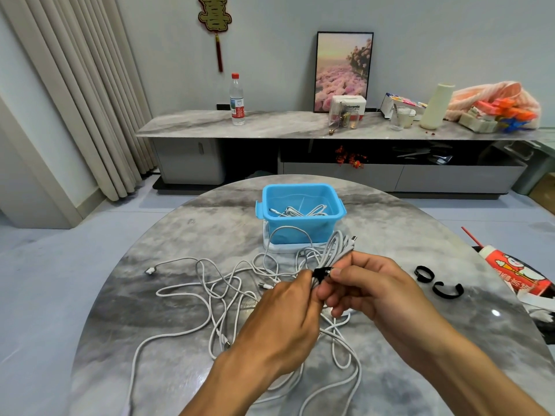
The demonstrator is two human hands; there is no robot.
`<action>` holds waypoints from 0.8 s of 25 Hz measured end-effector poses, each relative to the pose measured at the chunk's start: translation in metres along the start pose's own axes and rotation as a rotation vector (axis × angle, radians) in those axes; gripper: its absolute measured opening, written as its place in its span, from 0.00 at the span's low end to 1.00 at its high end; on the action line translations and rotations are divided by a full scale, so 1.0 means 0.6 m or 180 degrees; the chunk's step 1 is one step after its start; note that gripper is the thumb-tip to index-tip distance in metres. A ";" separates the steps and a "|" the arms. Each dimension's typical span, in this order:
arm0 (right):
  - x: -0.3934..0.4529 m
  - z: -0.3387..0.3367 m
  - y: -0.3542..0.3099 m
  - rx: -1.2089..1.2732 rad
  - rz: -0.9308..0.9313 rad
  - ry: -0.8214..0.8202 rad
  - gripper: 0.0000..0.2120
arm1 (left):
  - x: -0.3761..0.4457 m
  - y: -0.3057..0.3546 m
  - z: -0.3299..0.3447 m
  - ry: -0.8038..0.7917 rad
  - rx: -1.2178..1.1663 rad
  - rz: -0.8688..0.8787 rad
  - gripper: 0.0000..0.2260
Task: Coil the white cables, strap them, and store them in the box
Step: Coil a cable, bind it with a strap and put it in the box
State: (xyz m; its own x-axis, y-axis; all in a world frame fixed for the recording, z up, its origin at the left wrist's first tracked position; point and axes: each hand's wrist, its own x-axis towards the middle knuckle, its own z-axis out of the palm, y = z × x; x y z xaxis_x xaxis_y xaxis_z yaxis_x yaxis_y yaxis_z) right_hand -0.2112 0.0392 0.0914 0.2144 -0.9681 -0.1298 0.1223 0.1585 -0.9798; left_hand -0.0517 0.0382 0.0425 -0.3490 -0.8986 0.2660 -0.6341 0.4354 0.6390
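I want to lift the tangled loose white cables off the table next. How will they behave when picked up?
The loose white cables look floppy: they lie in slack loops, so they would likely droop and trail. The strands cross each other, so lifting one probably drags others. They seem light, and their plug ends may swing.

Two bare forearms, left hand (288, 307), right hand (369, 289), no sleeves, short-nailed fingers (336, 273)

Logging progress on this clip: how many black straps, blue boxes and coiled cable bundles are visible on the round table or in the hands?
Black straps: 3, one on the held bundle, two loose
Blue box: 1
Coiled cable bundles: 2, one in the hands, one in the box
Total: 6
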 end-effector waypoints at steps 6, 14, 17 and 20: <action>-0.001 -0.001 -0.005 0.0286 -0.0009 -0.0115 0.05 | 0.004 -0.002 -0.004 0.0027 -0.0105 0.0171 0.08; -0.001 -0.002 -0.002 0.0395 -0.0071 -0.0130 0.04 | 0.007 0.005 -0.006 -0.0010 -0.0608 0.0156 0.13; 0.000 0.000 0.000 0.0338 -0.0154 -0.0045 0.03 | 0.010 0.008 -0.006 -0.0014 -0.0678 0.0129 0.17; -0.001 0.003 0.002 0.0393 -0.0215 -0.0070 0.04 | 0.009 0.013 -0.009 0.0179 -0.0843 0.0129 0.13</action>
State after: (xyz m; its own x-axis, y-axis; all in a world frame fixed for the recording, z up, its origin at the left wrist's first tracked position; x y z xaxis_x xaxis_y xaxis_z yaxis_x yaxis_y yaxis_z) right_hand -0.2093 0.0403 0.0906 0.2228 -0.9731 -0.0595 0.2551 0.1171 -0.9598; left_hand -0.0547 0.0366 0.0530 -0.3270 -0.8855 0.3301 -0.4152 0.4484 0.7915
